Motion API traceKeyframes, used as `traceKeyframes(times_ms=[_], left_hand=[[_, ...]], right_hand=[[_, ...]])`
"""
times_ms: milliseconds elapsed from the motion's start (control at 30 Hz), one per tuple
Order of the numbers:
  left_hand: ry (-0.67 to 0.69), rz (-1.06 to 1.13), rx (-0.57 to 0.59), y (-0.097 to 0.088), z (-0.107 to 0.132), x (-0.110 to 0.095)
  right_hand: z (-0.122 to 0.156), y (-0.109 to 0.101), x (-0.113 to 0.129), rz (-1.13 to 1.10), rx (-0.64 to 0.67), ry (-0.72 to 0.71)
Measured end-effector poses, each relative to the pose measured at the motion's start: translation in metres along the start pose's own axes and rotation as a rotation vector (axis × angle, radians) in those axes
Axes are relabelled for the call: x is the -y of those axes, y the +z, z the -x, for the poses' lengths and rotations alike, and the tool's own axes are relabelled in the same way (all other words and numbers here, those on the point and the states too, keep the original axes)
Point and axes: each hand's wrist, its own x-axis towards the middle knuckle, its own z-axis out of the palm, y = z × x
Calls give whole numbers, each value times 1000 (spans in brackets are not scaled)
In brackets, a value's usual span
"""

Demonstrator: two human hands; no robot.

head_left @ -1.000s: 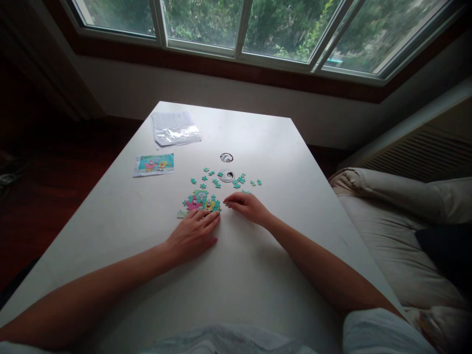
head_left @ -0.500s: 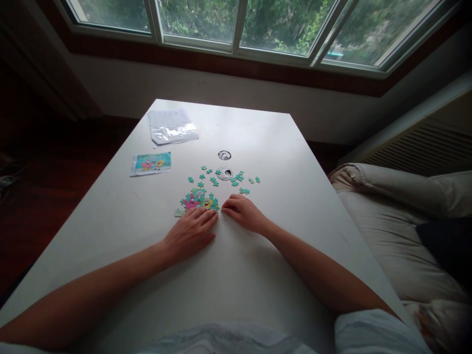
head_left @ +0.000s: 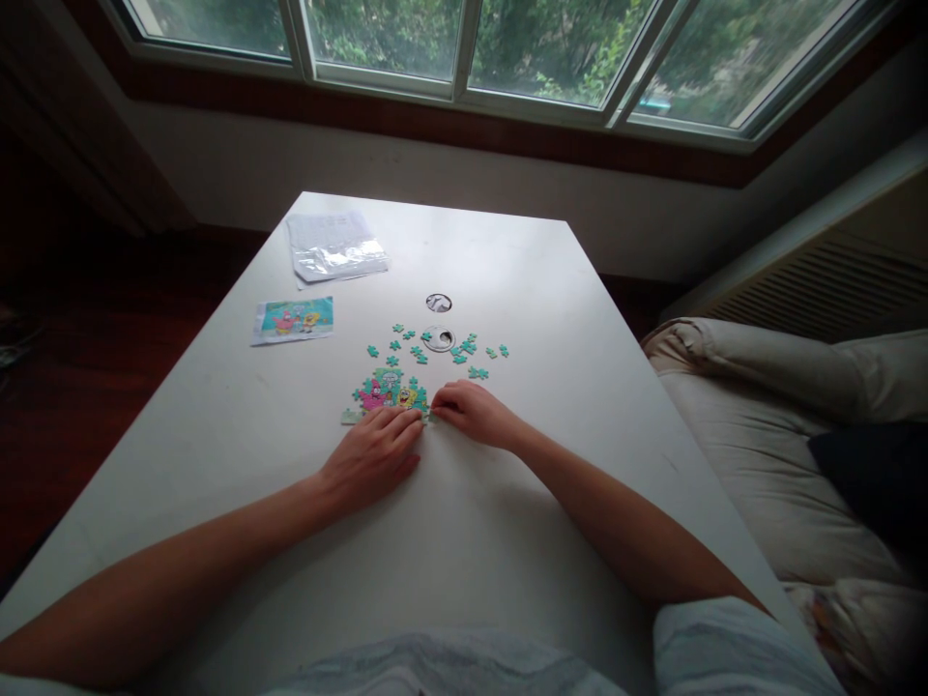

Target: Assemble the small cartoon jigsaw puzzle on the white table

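Observation:
A partly joined jigsaw puzzle (head_left: 390,387) with pink, yellow and teal cartoon figures lies on the white table. My left hand (head_left: 371,449) rests palm down along its near edge, fingers stretched out and covering part of the bottom row. At the puzzle's lower right corner, my right hand (head_left: 475,414) is closed in a pinch on a small puzzle piece, mostly hidden by the fingertips. Loose teal puzzle pieces (head_left: 420,358) are scattered beyond the puzzle, and more loose pieces (head_left: 478,373) lie beyond my right hand.
A printed picture sheet (head_left: 294,321) lies left of the pieces. Behind it is a clear plastic bag with papers (head_left: 337,248). Two round fittings, a far one (head_left: 439,304) and a nearer one (head_left: 439,339), are set in the table (head_left: 507,280). A beige sofa (head_left: 732,416) stands to the right.
The whole view has shifted slightly. Both hands keep almost the same places at the puzzle's near edge and right corner.

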Motion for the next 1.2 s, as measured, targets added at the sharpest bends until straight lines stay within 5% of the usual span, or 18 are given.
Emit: traceKeyframes(times_ms=[1200], left_hand=[[34, -18, -37, 9, -1, 4]], right_hand=[[9, 20, 8, 181, -211, 51]])
